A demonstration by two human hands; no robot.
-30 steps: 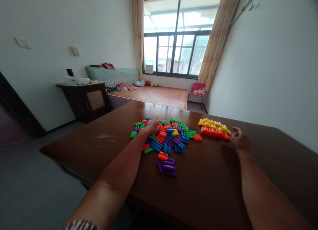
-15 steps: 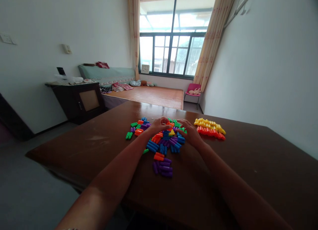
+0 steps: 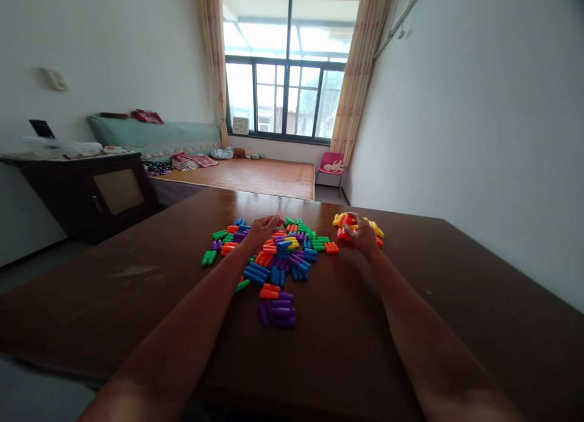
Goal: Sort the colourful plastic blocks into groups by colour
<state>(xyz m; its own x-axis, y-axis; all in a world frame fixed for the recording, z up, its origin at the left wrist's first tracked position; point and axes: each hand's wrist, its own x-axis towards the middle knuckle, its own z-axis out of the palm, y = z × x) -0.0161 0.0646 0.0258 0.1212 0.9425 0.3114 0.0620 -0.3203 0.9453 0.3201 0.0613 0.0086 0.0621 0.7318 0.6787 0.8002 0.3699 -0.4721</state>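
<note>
A mixed pile of blue, purple, green, orange and yellow plastic pieces (image 3: 278, 275) lies on the brown table (image 3: 337, 343). My left hand (image 3: 266, 228) is over the far edge of this pile, its fingers bent; what they hold, if anything, is hidden. To the right, my right hand (image 3: 360, 232) has its fingers closed on an orange piece (image 3: 347, 219). It is at the rows of yellow pieces (image 3: 376, 227) and orange pieces, which it partly covers. Several purple pieces (image 3: 281, 312) lie at the near side of the pile.
Beyond the table are a bed (image 3: 269, 176) with clothes on it, a pink chair (image 3: 329, 162) holding a soft toy, and a window with curtains. A dark cabinet (image 3: 82, 191) stands at the left.
My right hand has moved right from the mixed pile to the yellow and orange rows. Orange pieces now show at the pile's right edge. The view has turned right.
</note>
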